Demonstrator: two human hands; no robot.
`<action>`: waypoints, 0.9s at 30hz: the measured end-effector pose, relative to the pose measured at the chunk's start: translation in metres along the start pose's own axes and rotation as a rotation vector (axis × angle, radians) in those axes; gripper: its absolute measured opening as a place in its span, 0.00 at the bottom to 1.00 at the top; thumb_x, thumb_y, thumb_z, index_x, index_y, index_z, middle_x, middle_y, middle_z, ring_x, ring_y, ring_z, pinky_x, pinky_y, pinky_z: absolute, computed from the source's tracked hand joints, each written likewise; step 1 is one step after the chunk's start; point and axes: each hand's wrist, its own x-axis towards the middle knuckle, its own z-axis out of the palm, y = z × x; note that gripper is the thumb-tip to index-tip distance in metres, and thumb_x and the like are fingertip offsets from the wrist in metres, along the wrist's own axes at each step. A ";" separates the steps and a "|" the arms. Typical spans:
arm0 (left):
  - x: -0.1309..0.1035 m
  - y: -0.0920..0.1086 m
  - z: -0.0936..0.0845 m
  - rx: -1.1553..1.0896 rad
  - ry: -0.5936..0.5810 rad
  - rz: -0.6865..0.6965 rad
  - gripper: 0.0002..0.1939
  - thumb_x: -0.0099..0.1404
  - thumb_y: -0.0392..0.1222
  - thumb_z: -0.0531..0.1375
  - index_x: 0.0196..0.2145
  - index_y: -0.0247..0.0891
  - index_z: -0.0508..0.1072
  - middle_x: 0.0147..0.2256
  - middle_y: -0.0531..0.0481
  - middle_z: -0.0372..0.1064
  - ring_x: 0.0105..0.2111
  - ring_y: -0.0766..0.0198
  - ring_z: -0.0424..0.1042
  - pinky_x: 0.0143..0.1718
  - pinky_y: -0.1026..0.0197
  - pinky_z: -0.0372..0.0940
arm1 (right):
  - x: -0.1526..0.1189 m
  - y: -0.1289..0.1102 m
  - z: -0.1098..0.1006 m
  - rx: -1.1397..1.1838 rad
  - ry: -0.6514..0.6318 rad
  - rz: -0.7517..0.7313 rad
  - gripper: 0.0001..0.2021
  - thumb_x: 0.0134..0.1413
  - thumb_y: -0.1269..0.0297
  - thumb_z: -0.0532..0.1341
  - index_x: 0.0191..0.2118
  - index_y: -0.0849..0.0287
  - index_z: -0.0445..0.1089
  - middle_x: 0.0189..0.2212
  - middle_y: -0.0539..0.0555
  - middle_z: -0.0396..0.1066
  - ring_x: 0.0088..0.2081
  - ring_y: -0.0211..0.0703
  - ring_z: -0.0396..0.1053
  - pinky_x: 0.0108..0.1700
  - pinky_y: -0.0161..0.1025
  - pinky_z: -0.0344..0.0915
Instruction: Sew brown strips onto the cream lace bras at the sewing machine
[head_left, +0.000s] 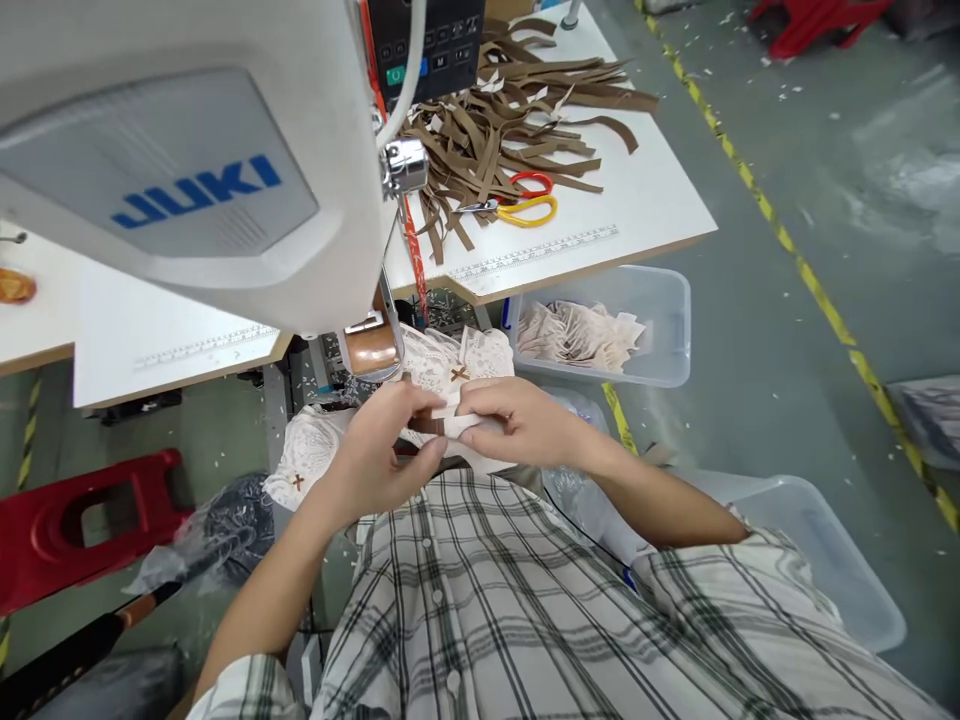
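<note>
In front of my body, below the sewing machine head [187,190], both hands meet over white lace fabric [480,355] with a small brown bow. My left hand [386,450] pinches the left end of a small strip, part brown and part white. My right hand [517,422] has its thumb and fingers closed on the white end of the strip [454,425]. Another lace piece [307,455] with a brown bow hangs to the left of my left hand. The lower edge of the held fabric is partly hidden by my fingers.
Brown strips [510,120] and red-yellow scissors [529,205] lie on the white table [660,200]. A clear bin [675,330] holds pale fabric pieces. Another clear bin [832,570] stands at the right. A red stool [90,530] is at the left.
</note>
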 end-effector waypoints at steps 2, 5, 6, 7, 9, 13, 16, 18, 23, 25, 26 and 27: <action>-0.003 -0.006 0.001 0.111 0.041 0.071 0.05 0.66 0.34 0.58 0.40 0.40 0.68 0.29 0.53 0.67 0.30 0.65 0.67 0.33 0.60 0.65 | -0.001 0.001 0.001 -0.248 0.061 -0.074 0.07 0.58 0.67 0.60 0.29 0.59 0.69 0.23 0.48 0.64 0.28 0.36 0.60 0.33 0.36 0.55; -0.011 -0.015 0.004 0.346 0.169 0.332 0.07 0.65 0.31 0.59 0.38 0.41 0.69 0.25 0.55 0.66 0.28 0.65 0.66 0.32 0.61 0.66 | -0.004 0.004 0.004 -0.552 0.210 -0.246 0.07 0.60 0.68 0.59 0.30 0.57 0.71 0.24 0.50 0.67 0.29 0.40 0.61 0.36 0.39 0.58; -0.014 -0.017 0.006 0.409 0.217 0.403 0.08 0.64 0.30 0.60 0.39 0.42 0.69 0.24 0.56 0.66 0.27 0.65 0.66 0.32 0.60 0.67 | -0.005 0.005 0.005 -0.596 0.249 -0.293 0.07 0.60 0.68 0.59 0.30 0.55 0.71 0.24 0.50 0.67 0.29 0.40 0.61 0.37 0.40 0.59; -0.017 -0.018 0.007 0.454 0.253 0.446 0.09 0.64 0.30 0.61 0.39 0.42 0.70 0.23 0.56 0.65 0.27 0.65 0.66 0.32 0.60 0.67 | -0.006 0.006 0.006 -0.605 0.270 -0.327 0.08 0.61 0.68 0.59 0.31 0.54 0.72 0.24 0.50 0.68 0.29 0.41 0.62 0.40 0.41 0.61; -0.021 -0.019 0.010 0.496 0.291 0.460 0.09 0.64 0.30 0.61 0.37 0.44 0.71 0.22 0.57 0.65 0.26 0.66 0.67 0.32 0.61 0.68 | -0.007 0.006 0.008 -0.562 0.273 -0.331 0.07 0.61 0.66 0.60 0.31 0.51 0.72 0.24 0.50 0.69 0.30 0.41 0.62 0.44 0.43 0.63; -0.028 -0.021 0.012 0.466 0.302 0.436 0.09 0.65 0.31 0.61 0.38 0.46 0.72 0.21 0.57 0.66 0.26 0.65 0.69 0.30 0.61 0.69 | -0.007 0.002 0.011 -0.419 0.183 -0.135 0.10 0.61 0.60 0.59 0.29 0.48 0.73 0.25 0.50 0.68 0.29 0.43 0.62 0.48 0.48 0.64; -0.029 -0.024 0.009 0.415 0.294 0.433 0.11 0.64 0.31 0.62 0.41 0.45 0.72 0.22 0.56 0.66 0.27 0.65 0.69 0.31 0.61 0.69 | -0.005 0.000 0.012 -0.331 0.128 -0.027 0.12 0.62 0.55 0.57 0.29 0.47 0.74 0.25 0.51 0.67 0.30 0.44 0.62 0.50 0.49 0.63; -0.029 -0.025 0.008 0.385 0.269 0.403 0.12 0.64 0.30 0.62 0.42 0.45 0.72 0.24 0.56 0.67 0.28 0.65 0.70 0.34 0.60 0.70 | -0.004 0.001 0.011 -0.300 0.106 0.003 0.13 0.63 0.54 0.57 0.30 0.48 0.75 0.24 0.52 0.66 0.30 0.44 0.63 0.48 0.48 0.63; -0.043 -0.024 0.039 0.271 0.442 0.055 0.32 0.60 0.45 0.67 0.59 0.44 0.61 0.49 0.41 0.68 0.54 0.50 0.69 0.55 0.42 0.67 | 0.002 0.005 0.017 0.119 0.111 0.295 0.16 0.63 0.49 0.56 0.38 0.55 0.74 0.29 0.53 0.72 0.32 0.43 0.68 0.39 0.42 0.65; -0.056 -0.026 0.071 0.227 0.421 -0.045 0.51 0.53 0.58 0.70 0.66 0.41 0.49 0.60 0.32 0.58 0.63 0.39 0.58 0.60 0.32 0.59 | 0.004 0.001 0.031 0.435 0.262 0.472 0.20 0.64 0.45 0.52 0.39 0.56 0.71 0.32 0.54 0.73 0.32 0.43 0.69 0.35 0.40 0.68; -0.063 -0.030 0.088 0.195 0.337 -0.116 0.57 0.51 0.62 0.69 0.68 0.39 0.46 0.63 0.28 0.53 0.65 0.35 0.53 0.62 0.30 0.56 | 0.003 -0.003 0.040 0.577 0.306 0.526 0.21 0.65 0.44 0.50 0.39 0.56 0.69 0.31 0.53 0.73 0.30 0.43 0.70 0.33 0.40 0.69; -0.069 -0.036 0.105 0.176 0.234 -0.209 0.57 0.51 0.64 0.68 0.67 0.36 0.47 0.64 0.25 0.50 0.67 0.32 0.49 0.63 0.29 0.54 | 0.002 -0.010 0.048 0.681 0.303 0.551 0.21 0.65 0.44 0.49 0.39 0.56 0.68 0.30 0.53 0.73 0.29 0.42 0.70 0.31 0.40 0.70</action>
